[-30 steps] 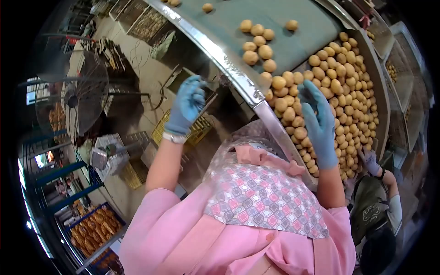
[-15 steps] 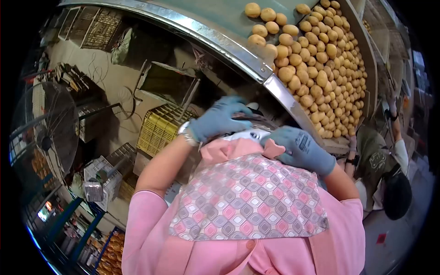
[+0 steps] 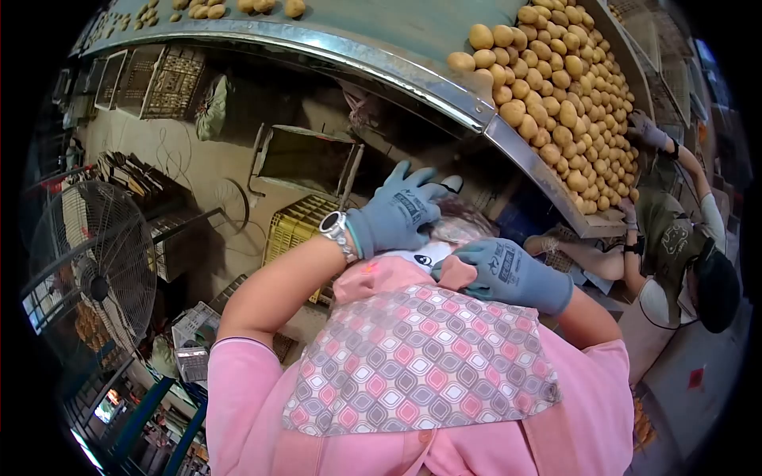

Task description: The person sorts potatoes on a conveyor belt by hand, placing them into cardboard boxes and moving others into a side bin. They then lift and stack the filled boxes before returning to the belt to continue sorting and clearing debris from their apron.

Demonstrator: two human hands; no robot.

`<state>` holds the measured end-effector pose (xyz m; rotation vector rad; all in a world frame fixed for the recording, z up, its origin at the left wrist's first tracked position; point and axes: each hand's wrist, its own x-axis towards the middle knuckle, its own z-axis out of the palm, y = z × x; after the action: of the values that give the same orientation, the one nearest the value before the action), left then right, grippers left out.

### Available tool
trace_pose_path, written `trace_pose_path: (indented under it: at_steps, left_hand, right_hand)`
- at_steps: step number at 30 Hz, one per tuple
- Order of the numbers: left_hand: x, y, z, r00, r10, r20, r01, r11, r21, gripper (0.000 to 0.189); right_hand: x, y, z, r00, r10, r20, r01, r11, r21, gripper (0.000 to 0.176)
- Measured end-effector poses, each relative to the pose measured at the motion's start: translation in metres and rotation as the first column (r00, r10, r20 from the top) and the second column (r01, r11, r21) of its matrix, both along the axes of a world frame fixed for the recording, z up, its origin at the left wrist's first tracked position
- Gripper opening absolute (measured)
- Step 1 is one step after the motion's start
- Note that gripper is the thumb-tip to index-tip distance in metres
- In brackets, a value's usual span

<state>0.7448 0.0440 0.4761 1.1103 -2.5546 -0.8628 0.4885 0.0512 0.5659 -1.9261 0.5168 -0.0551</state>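
My left hand (image 3: 399,211), in a blue-grey glove with a watch above its cuff, is over the top of my patterned apron (image 3: 421,357). Its fingers are apart, with no object visible between them. My right hand (image 3: 508,274), gloved alike, has its fingers curled at the pink cloth (image 3: 457,272) along the apron's upper part and appears to pinch it. Its fingertips are partly hidden. Between the two hands show a white patch with a dark mark and a bunched patterned fabric (image 3: 462,222).
Potatoes (image 3: 567,103) are heaped at the right end of a metal-edged table (image 3: 381,70). A person (image 3: 675,238) works beyond it with gloved hands near the heap. On the left are a fan (image 3: 99,278), a yellow crate (image 3: 292,230) and a metal-framed stand (image 3: 309,163).
The view has shifted, showing more of the table's left side. Loose potatoes near the heap's left edge have moved toward it. My hands stay near the apron top; the other person's hand reaches the heap.
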Motion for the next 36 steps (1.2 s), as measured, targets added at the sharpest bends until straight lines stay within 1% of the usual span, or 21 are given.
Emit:
trace_pose_path:
  at_steps: [2, 3, 6, 7, 9, 10, 11, 12, 14, 16, 17, 20, 21, 23, 26, 27, 29, 30, 31, 34, 36]
  left_hand:
    - [0.001, -0.007, -0.013, 0.995, 0.056, 0.078, -0.043, 0.987, -0.154, 0.021]
    - [0.009, -0.017, -0.015, 0.991, 0.134, -0.016, -0.135, 0.982, -0.131, 0.018]
    - [0.022, -0.050, -0.008, 0.970, 0.238, -0.055, -0.241, 0.898, -0.368, 0.014]
    - [0.027, -0.054, -0.004, 0.962, 0.243, -0.124, -0.269, 0.918, -0.291, 0.017]
    - [0.026, -0.048, 0.009, 0.950, 0.180, -0.254, -0.177, 0.984, 0.035, 0.021]
    - [0.023, -0.042, 0.015, 0.932, 0.161, -0.326, -0.101, 0.976, 0.194, 0.023]
    - [0.015, -0.029, 0.017, 0.945, 0.039, -0.324, -0.005, 0.994, 0.107, 0.032]
    - [0.002, -0.005, 0.014, 0.998, 0.001, -0.070, -0.003, 0.999, -0.034, 0.038]
    - [-0.009, -0.011, -0.016, 0.999, -0.024, 0.039, 0.034, 0.955, -0.295, 0.039]
    - [-0.002, -0.037, -0.008, 0.964, 0.251, -0.093, -0.264, 0.947, -0.184, 0.038]
    - [0.007, -0.055, -0.010, 0.949, 0.246, -0.198, -0.270, 0.957, -0.104, 0.036]
    - [0.010, -0.065, -0.002, 0.935, 0.224, -0.274, -0.263, 0.958, -0.113, 0.034]
    - [0.010, -0.063, -0.003, 0.935, 0.229, -0.271, -0.266, 0.958, -0.110, 0.033]
    - [0.005, -0.063, -0.009, 0.934, 0.238, -0.266, -0.274, 0.955, -0.109, 0.032]
    - [-0.008, -0.065, -0.024, 0.936, 0.272, -0.223, -0.250, 0.960, 0.124, 0.029]
    - [-0.012, -0.063, -0.023, 0.929, 0.268, -0.254, -0.251, 0.963, 0.097, 0.029]
    - [-0.017, -0.064, -0.021, 0.934, 0.270, -0.236, -0.229, 0.955, 0.189, 0.030]
    - [-0.019, -0.064, -0.018, 0.937, 0.263, -0.230, -0.210, 0.950, 0.233, 0.030]
    - [-0.019, -0.064, -0.017, 0.930, 0.276, -0.244, -0.217, 0.946, 0.241, 0.030]
    - [-0.015, -0.065, -0.015, 0.919, 0.302, -0.253, -0.237, 0.937, 0.258, 0.034]
    - [-0.011, -0.067, -0.012, 0.901, 0.344, -0.266, -0.300, 0.935, 0.192, 0.037]
  right_hand:
    - [0.002, 0.003, 0.001, 0.999, 0.027, -0.033, -0.026, 1.000, 0.016, 0.035]
    - [0.002, 0.004, -0.002, 0.998, 0.033, -0.049, -0.032, 0.999, 0.023, 0.036]
    - [0.002, 0.014, -0.005, 0.997, 0.041, -0.060, -0.040, 0.999, 0.017, 0.038]
    - [0.004, 0.014, -0.007, 0.998, 0.043, -0.052, -0.043, 0.999, 0.003, 0.038]
    - [0.006, 0.017, -0.010, 1.000, -0.004, -0.004, 0.004, 1.000, 0.030, 0.039]
    - [0.006, 0.019, -0.009, 0.999, -0.031, 0.016, 0.030, 0.999, 0.044, 0.039]
    - [0.006, 0.019, -0.009, 1.000, -0.016, 0.002, 0.016, 1.000, 0.016, 0.039]
    - [0.007, 0.018, -0.008, 1.000, 0.002, -0.012, -0.002, 1.000, -0.010, 0.038]
    - [0.009, 0.015, -0.005, 0.998, 0.042, -0.048, -0.043, 0.999, -0.018, 0.038]
    - [0.013, 0.010, 0.004, 0.994, 0.058, -0.091, -0.058, 0.998, 0.011, 0.037]
    - [0.013, 0.009, 0.006, 0.996, 0.012, -0.089, -0.016, 0.999, -0.045, 0.030]
    - [0.016, 0.006, 0.007, 0.998, 0.025, -0.064, -0.032, 0.993, -0.110, 0.031]
    - [0.017, 0.003, 0.012, 0.993, 0.077, -0.094, -0.088, 0.988, -0.128, 0.033]
    - [0.016, -0.001, 0.012, 0.991, 0.086, -0.107, -0.099, 0.987, -0.130, 0.033]
    - [0.023, -0.009, 0.022, 0.971, 0.126, -0.203, -0.151, 0.982, -0.111, 0.031]
    - [0.025, -0.015, 0.029, 0.958, 0.139, -0.251, -0.170, 0.980, -0.107, 0.031]
    - [0.030, -0.020, 0.044, 0.939, 0.119, -0.322, -0.167, 0.978, -0.124, 0.024]
    - [0.031, -0.020, 0.038, 0.959, 0.030, -0.281, -0.137, 0.919, -0.369, 0.021]
    - [0.029, -0.017, 0.025, 0.975, -0.047, -0.218, -0.093, 0.801, -0.591, 0.019]
    - [0.040, -0.022, 0.021, 0.901, -0.323, -0.290, 0.007, 0.679, -0.734, 0.016]
    - [0.050, -0.026, 0.006, 0.918, -0.327, -0.226, -0.038, 0.492, -0.870, 0.016]
